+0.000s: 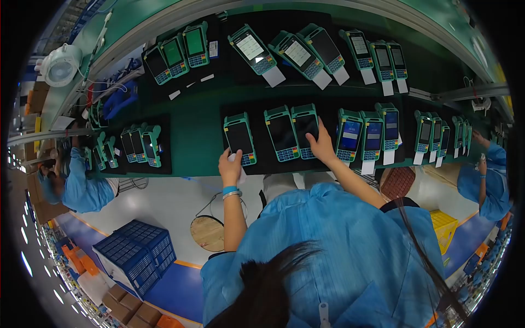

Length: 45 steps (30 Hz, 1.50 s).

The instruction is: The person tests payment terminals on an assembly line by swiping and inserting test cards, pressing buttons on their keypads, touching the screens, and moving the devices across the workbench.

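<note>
Three green-cased payment terminals with keypads stand in front of me on a black mat, their screens dark. My left hand (230,167) is at the lower left corner of the leftmost payment terminal (238,136), fingers closed around something white (242,176), which looks like a card or paper and is partly hidden. My right hand (322,144) grips the right edge of the rightmost payment terminal (304,121), its thumb over the lower screen. Between them stands the middle payment terminal (281,134), which neither hand touches.
Payment terminals with lit screens (350,133) and white cards stand to the right. More terminals (250,47) line the back of the green bench (197,120). Co-workers in blue (87,186) sit on both sides. A stool (208,233) and blue crate (136,254) are behind.
</note>
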Each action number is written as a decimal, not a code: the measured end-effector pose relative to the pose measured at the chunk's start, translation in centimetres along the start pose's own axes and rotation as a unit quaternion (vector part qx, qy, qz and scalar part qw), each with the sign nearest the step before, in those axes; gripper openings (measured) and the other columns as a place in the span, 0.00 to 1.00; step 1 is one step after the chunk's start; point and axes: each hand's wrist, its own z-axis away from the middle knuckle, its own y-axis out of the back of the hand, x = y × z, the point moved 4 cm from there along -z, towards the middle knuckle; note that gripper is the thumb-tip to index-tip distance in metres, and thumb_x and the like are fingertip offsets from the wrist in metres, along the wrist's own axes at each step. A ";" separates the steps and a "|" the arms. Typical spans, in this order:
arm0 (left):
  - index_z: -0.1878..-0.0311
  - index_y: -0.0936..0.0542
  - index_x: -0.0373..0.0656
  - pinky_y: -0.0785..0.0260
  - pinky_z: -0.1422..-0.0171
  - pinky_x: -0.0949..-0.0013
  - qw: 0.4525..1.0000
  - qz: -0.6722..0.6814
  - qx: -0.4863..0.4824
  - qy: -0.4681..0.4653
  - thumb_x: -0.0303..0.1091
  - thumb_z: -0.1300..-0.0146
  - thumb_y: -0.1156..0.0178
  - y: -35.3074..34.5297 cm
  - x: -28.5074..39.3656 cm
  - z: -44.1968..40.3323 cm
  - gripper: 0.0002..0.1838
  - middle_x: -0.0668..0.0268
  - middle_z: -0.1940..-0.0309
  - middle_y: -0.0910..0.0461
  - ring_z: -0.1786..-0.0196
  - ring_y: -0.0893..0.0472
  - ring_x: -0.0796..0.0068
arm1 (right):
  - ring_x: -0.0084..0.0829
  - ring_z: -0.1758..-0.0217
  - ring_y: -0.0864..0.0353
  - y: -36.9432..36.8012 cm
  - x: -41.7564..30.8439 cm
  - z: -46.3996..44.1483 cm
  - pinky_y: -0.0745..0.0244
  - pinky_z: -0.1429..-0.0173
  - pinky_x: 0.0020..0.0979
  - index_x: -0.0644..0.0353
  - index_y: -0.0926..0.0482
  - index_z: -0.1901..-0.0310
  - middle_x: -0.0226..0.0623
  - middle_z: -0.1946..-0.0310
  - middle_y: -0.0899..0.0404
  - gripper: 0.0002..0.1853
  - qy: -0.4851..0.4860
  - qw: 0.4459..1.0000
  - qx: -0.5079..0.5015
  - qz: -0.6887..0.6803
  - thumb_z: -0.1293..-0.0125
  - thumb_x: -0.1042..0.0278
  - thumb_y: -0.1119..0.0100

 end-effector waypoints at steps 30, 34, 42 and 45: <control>0.28 0.49 0.47 0.33 0.40 0.57 0.964 0.104 -0.177 -0.171 0.39 0.56 0.29 -0.9 4.5 -2.9 0.53 0.45 0.44 0.28 0.43 0.26 0.46 | 0.50 0.39 0.31 -0.7 -1.1 -0.5 0.38 0.35 0.37 0.50 0.55 0.27 0.53 0.42 0.30 0.43 -0.037 0.994 -0.106 -0.010 0.41 0.74 0.42; 0.28 0.49 0.45 0.31 0.42 0.56 0.966 0.054 -0.140 -0.212 0.41 0.56 0.29 0.0 4.6 -3.5 0.53 0.45 0.44 0.29 0.45 0.25 0.46 | 0.51 0.45 0.29 -2.6 -1.1 -0.5 0.37 0.37 0.41 0.51 0.53 0.28 0.54 0.45 0.28 0.42 -0.021 0.996 -0.090 -0.016 0.41 0.70 0.42; 0.28 0.54 0.44 0.29 0.47 0.54 0.988 -0.075 -0.095 -0.094 0.49 0.56 0.30 -0.3 7.1 -1.2 0.57 0.44 0.42 0.34 0.49 0.24 0.44 | 0.39 0.65 0.23 -4.7 -8.1 5.1 0.41 0.32 0.45 0.46 0.35 0.35 0.37 0.73 0.28 0.30 0.200 0.910 -0.087 0.352 0.42 0.68 0.45; 0.28 0.54 0.44 0.28 0.47 0.54 0.989 -0.080 -0.095 -0.077 0.50 0.56 0.30 -0.4 7.0 -1.1 0.57 0.44 0.41 0.36 0.51 0.23 0.43 | 0.38 0.70 0.21 -5.2 -6.7 5.2 0.48 0.28 0.48 0.45 0.40 0.32 0.37 0.77 0.26 0.33 0.184 0.906 -0.127 0.361 0.42 0.69 0.47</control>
